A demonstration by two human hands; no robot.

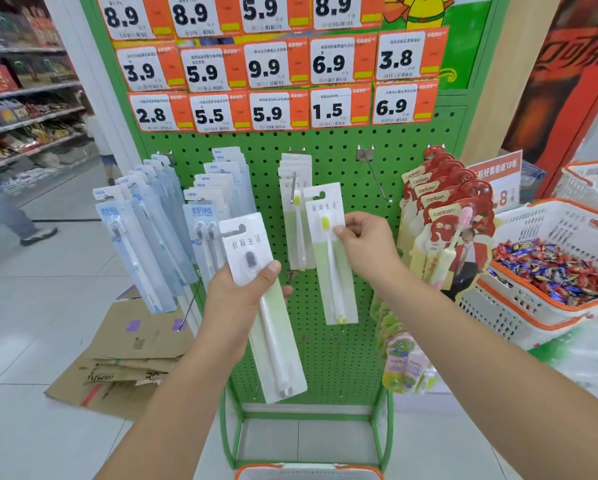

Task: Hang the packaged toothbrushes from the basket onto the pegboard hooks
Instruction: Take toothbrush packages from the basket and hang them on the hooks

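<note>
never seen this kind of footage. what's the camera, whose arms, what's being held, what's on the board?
There is no robot here. A person wears one wide-angle camera on the head, looking forward and down, so the two bare arms coming in from below are theirs.

The left hand grips a white-and-green carded toothbrush with dark grey bristles. The right hand pinches a matching white-and-green carded toothbrush with yellow bristles, held up near a hook of similar packs.

In front stands a green perforated metal pegboard. It carries blue-and-clear toothbrush packs on the left, red canban-branded packs on the right, one bare metal hook, and orange-and-white price tags on top. A white-and-orange plastic basket rim shows at the bottom edge.
</note>
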